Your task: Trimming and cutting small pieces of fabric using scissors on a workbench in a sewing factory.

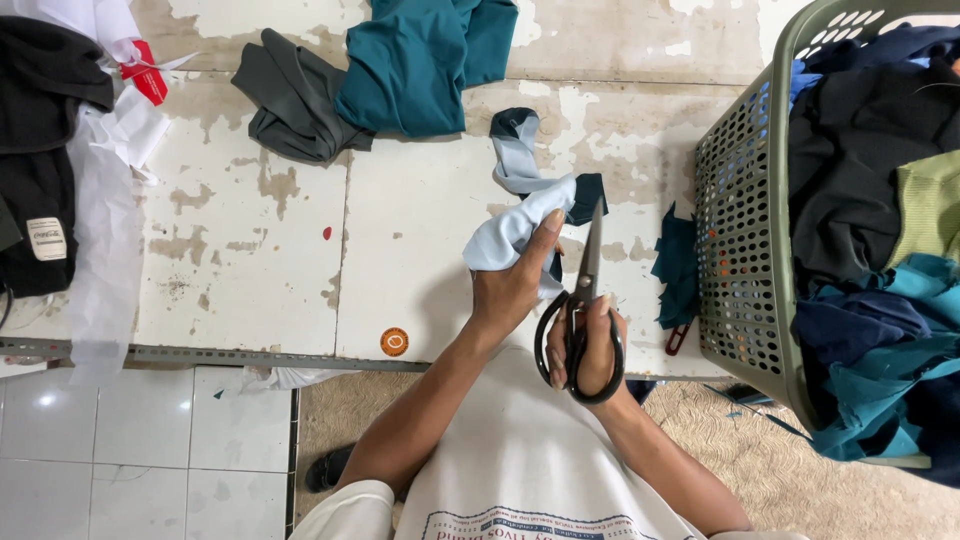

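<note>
My left hand [515,285] grips a light blue piece of cloth [515,225] above the worn white table [420,230]. The cloth runs up to a grey and dark navy end [515,135] lying on the table. My right hand [590,345] holds black scissors [585,300] by the handles, blades closed and pointing up beside the cloth, near its dark navy part.
A grey-green perforated laundry basket [745,230] full of dark, teal and green clothes stands at the right. Teal cloth [425,60] and grey cloth [295,100] lie at the table's far side. Black garments and white paper [105,230] are at left. A teal scrap [680,265] lies by the basket.
</note>
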